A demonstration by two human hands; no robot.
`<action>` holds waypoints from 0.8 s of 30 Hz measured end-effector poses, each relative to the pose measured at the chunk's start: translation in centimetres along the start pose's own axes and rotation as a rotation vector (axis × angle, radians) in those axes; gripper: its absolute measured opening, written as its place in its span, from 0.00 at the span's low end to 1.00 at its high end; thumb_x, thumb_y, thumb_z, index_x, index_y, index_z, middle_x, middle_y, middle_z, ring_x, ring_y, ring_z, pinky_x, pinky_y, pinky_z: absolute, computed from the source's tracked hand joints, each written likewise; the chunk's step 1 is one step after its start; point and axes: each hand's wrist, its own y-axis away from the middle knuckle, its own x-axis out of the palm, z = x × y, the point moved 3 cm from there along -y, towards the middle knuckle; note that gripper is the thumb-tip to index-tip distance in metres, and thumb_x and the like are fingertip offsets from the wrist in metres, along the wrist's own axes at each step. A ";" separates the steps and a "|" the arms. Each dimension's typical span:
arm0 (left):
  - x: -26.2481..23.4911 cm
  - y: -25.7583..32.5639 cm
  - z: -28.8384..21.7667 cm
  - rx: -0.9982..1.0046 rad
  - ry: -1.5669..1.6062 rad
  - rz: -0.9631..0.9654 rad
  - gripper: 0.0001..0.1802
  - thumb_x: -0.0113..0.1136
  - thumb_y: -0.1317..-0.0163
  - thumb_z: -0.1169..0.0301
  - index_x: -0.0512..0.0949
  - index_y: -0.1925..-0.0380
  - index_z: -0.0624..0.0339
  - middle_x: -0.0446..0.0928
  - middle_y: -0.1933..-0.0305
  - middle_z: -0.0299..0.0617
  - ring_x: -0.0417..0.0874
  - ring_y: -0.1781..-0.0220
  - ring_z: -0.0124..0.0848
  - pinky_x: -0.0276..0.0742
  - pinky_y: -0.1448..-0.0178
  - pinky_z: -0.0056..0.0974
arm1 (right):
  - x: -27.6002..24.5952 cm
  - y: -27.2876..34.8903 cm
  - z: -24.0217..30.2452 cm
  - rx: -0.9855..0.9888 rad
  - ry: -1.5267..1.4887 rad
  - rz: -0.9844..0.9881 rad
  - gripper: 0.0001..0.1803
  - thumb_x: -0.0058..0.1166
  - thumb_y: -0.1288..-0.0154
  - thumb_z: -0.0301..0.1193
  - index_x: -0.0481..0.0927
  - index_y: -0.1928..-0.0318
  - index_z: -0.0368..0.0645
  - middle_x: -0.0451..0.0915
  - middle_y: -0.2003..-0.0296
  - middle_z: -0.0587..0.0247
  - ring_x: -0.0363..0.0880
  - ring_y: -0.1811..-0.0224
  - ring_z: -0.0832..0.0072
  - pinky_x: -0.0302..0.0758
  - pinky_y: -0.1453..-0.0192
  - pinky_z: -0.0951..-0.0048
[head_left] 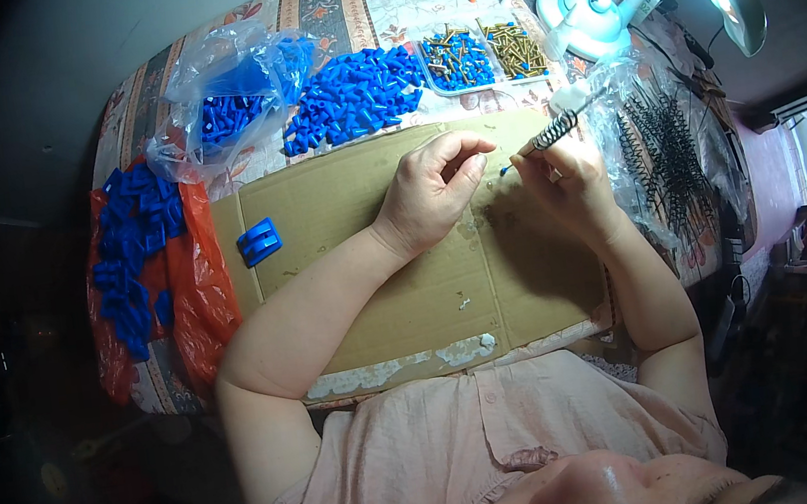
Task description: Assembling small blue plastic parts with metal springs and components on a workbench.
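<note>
Above the cardboard sheet [400, 303], my right hand [571, 176] is closed round a black coil spring [555, 130], which sticks out past the fingers toward the upper right. A tiny blue-tipped pin [504, 170] shows at the thumb and fingertips of that same hand. Just left of it is my left hand [436, 188], its fingers curled and the thumb close to the index finger. Whether anything sits in that pinch is too small or hidden to tell. A blue curved plastic piece [259, 241] lies on the cardboard's left part.
Blue cone-shaped caps [354, 97] are heaped behind the cardboard, beside a clear bag [208, 140]. A clear divided box [479, 85] holds brass pins with blue parts. Black springs [664, 159] lie right, under a white lamp [587, 23]. A red bag [201, 287] carries blue pieces, left.
</note>
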 end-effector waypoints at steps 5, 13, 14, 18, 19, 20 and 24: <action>0.0 0.0 0.2 -0.012 0.030 0.001 0.09 0.54 0.34 0.76 0.78 0.56 0.64 0.79 0.60 0.35 0.77 0.59 0.19 0.75 0.53 0.28 | -0.5 0.3 0.4 -0.058 -0.002 0.013 0.05 0.62 0.45 0.23 0.77 0.70 0.41 0.77 0.79 0.60 0.78 0.79 0.63 0.72 0.75 0.65; -0.1 0.0 0.2 -0.031 0.017 0.011 0.09 0.54 0.34 0.75 0.79 0.56 0.63 0.79 0.61 0.35 0.77 0.60 0.19 0.75 0.54 0.28 | -0.5 0.1 0.7 -0.036 -0.045 0.011 0.05 0.63 0.46 0.22 0.78 0.71 0.41 0.77 0.79 0.61 0.77 0.80 0.67 0.71 0.75 0.68; -0.1 0.0 0.1 -0.033 0.013 0.013 0.09 0.54 0.34 0.75 0.79 0.56 0.63 0.79 0.61 0.35 0.77 0.60 0.19 0.75 0.54 0.28 | -0.5 0.1 0.7 -0.022 -0.035 0.003 0.05 0.63 0.46 0.22 0.78 0.71 0.41 0.77 0.80 0.61 0.76 0.81 0.68 0.70 0.76 0.68; -0.1 -0.1 -0.1 -0.044 0.008 0.025 0.09 0.55 0.34 0.75 0.79 0.56 0.63 0.79 0.62 0.34 0.76 0.60 0.19 0.74 0.54 0.28 | -0.4 -0.1 0.3 -0.058 -0.024 -0.007 0.05 0.63 0.45 0.22 0.78 0.71 0.40 0.76 0.80 0.61 0.76 0.81 0.67 0.70 0.76 0.68; -0.1 -0.1 -0.1 -0.040 0.007 0.026 0.09 0.55 0.34 0.75 0.79 0.56 0.63 0.79 0.62 0.34 0.76 0.60 0.19 0.74 0.54 0.28 | -0.2 -0.2 0.3 -0.074 -0.028 -0.022 0.05 0.63 0.45 0.22 0.78 0.71 0.40 0.76 0.80 0.61 0.75 0.81 0.67 0.70 0.76 0.68; -0.1 0.0 0.0 -0.034 0.002 0.017 0.09 0.55 0.34 0.75 0.79 0.56 0.63 0.79 0.62 0.34 0.76 0.60 0.19 0.74 0.54 0.28 | -0.2 -0.3 0.3 -0.089 -0.031 -0.038 0.05 0.63 0.45 0.23 0.78 0.71 0.40 0.75 0.80 0.61 0.75 0.81 0.67 0.70 0.76 0.68; 0.0 0.0 0.1 -0.004 -0.006 -0.004 0.09 0.55 0.34 0.76 0.79 0.56 0.63 0.79 0.62 0.35 0.76 0.61 0.19 0.74 0.54 0.29 | -0.2 -0.2 0.3 -0.084 0.000 -0.022 0.06 0.63 0.45 0.24 0.78 0.70 0.41 0.75 0.80 0.61 0.75 0.81 0.67 0.70 0.76 0.68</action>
